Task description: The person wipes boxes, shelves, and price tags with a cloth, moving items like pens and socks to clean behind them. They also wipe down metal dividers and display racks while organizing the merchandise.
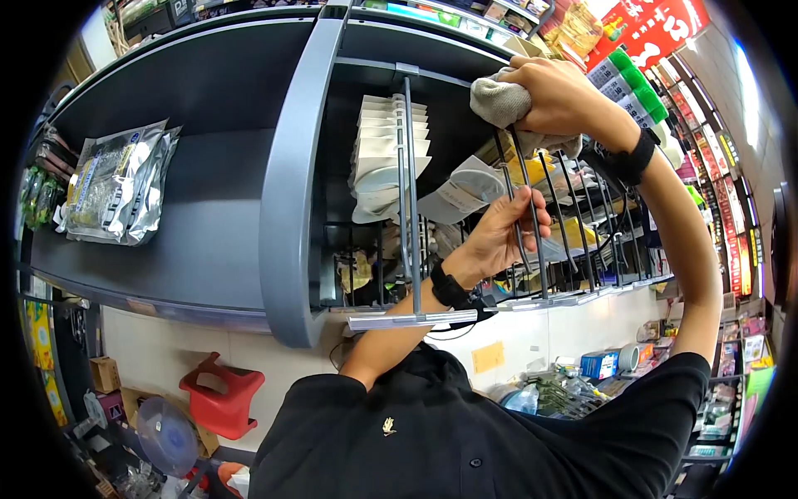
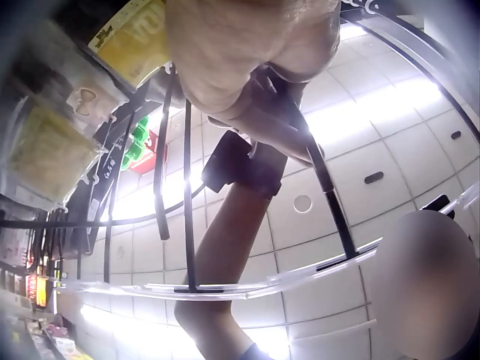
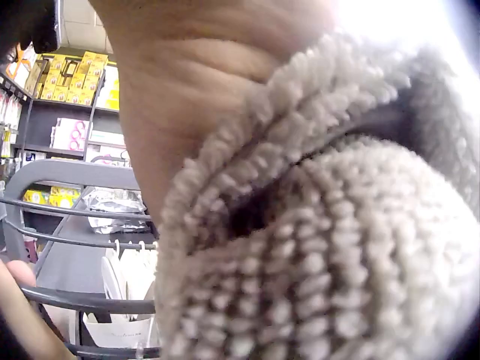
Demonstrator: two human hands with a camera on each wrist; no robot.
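Nearest the camera is a black shirt [image 1: 465,432], both arms reaching up. L hand [image 1: 499,233] comes first. Its fingers are curled round a thin rod [image 1: 540,274] w/ the thumb on the other side, so it's a closed wrap w/ the rod inside, just above the clear front rail [image 1: 432,318]. L wrist cam shows the rod running down to that rail.

Higher and further in, R hand [image 1: 561,91] is fisted tight on a grey cloth [image 1: 497,101]. The cloth sits bunched at the top end of the rods and looks pressed on them. R wrist view is nearly all cloth pile, so the exact contact pt can't be told.

Behind the rods, white packs [image 1: 386,150] hang in a row. Left of the grey post [image 1: 287,208] is a dark shelf [image 1: 208,241] w/ foil bags [image 1: 116,183]. Far off are green-capped bottles [image 1: 636,83] and more shelving.

Risks, as I judge them:
- **Rod bending or popping out:** the rods look thin and seem held only at the rail, so a hard drag w/ the cloth could bend one or pop it out. L hand's hold counters that; if it slips, the rod springs.
- **Snagging:** the looped pile could catch on a rod end.
- **Packs knocked off:** the packs hang close, so a knock from cloth or elbow may push them off.
- **Poor pressure control:** arms are up high, so prob. less control of pressure.
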